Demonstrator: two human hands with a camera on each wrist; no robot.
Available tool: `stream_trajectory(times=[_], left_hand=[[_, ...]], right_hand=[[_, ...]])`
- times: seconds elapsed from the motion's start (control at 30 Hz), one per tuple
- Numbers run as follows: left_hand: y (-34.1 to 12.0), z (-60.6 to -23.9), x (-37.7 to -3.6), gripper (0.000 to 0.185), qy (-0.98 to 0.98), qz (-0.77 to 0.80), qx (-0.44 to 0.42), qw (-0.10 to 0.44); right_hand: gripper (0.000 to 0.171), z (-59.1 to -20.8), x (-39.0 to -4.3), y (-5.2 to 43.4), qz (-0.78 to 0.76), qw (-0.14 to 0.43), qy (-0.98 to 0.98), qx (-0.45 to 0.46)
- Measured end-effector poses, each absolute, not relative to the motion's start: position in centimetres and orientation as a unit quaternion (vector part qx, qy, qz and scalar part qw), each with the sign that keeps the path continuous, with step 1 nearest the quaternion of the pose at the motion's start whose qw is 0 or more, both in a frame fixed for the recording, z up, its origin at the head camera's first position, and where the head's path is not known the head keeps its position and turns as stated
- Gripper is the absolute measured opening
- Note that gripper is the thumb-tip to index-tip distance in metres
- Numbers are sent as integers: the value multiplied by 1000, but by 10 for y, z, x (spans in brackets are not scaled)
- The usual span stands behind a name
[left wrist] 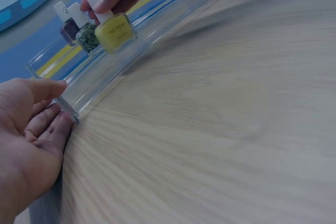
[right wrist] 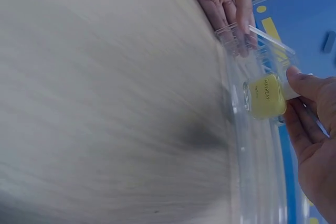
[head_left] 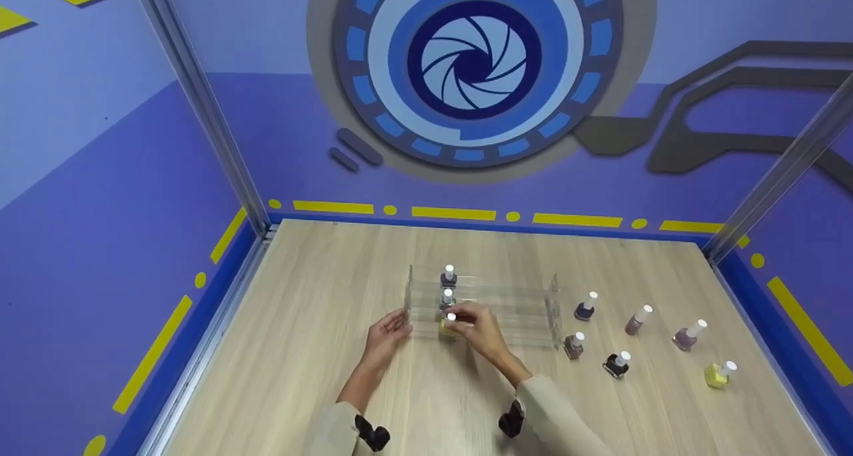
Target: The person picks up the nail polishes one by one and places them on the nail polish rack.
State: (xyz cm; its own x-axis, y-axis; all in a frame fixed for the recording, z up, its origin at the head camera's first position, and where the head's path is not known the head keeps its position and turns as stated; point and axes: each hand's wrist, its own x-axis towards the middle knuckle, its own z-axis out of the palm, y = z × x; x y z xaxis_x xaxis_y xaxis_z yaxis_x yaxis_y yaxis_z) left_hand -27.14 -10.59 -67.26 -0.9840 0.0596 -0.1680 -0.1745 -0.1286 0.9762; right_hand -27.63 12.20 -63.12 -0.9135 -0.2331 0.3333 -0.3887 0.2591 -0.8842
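Note:
My right hand (head_left: 481, 331) pinches the white cap of a yellow nail polish bottle (left wrist: 115, 32) between thumb and fingers. The bottle is at the front of a clear acrylic display rack (head_left: 506, 316), near its left end. Whether its base touches the tier, I cannot tell. My left hand (head_left: 386, 337) holds the rack's left end panel, thumb at its edge and fingers along its outer side. Behind the yellow bottle, a speckled nail polish bottle (left wrist: 87, 38) and a dark nail polish bottle (head_left: 448, 279) stand on higher tiers, one behind the other.
Right of the rack, several white-capped nail polish bottles stand on the wooden table (head_left: 320, 276): dark (head_left: 585, 309), brownish (head_left: 573, 347), black (head_left: 616, 367), mauve (head_left: 634, 324), purple (head_left: 684, 338) and yellow (head_left: 717, 376). Blue-purple panels (head_left: 266, 143) enclose the back and sides.

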Motion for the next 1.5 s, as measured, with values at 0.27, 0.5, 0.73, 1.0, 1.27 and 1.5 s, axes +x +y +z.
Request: stream_trajectory(times=[0.27, 0.5, 0.73, 1.0, 1.27, 1.5], left_hand=[[-105, -671, -273, 54, 656, 751, -33, 72], [-105, -671, -275, 53, 651, 756, -33, 62], [-105, -672, -273, 52, 662, 745, -45, 71], [-109, -672, -272, 53, 663, 743, -59, 72], [-109, -672, -271, 51, 657, 747, -65, 80], [-106, -674, -270, 53, 661, 744, -54, 81]], right_hand=[[21, -615, -264, 119, 576, 49, -794, 189], [25, -629, -272, 126, 577, 41, -794, 185], [28, -623, -272, 139, 557, 32, -806, 197], [27, -597, -262, 166, 538, 56, -819, 190], [26, -576, -243, 211, 520, 98, -834, 153], [23, -546, -214, 261, 524, 150, -833, 95]])
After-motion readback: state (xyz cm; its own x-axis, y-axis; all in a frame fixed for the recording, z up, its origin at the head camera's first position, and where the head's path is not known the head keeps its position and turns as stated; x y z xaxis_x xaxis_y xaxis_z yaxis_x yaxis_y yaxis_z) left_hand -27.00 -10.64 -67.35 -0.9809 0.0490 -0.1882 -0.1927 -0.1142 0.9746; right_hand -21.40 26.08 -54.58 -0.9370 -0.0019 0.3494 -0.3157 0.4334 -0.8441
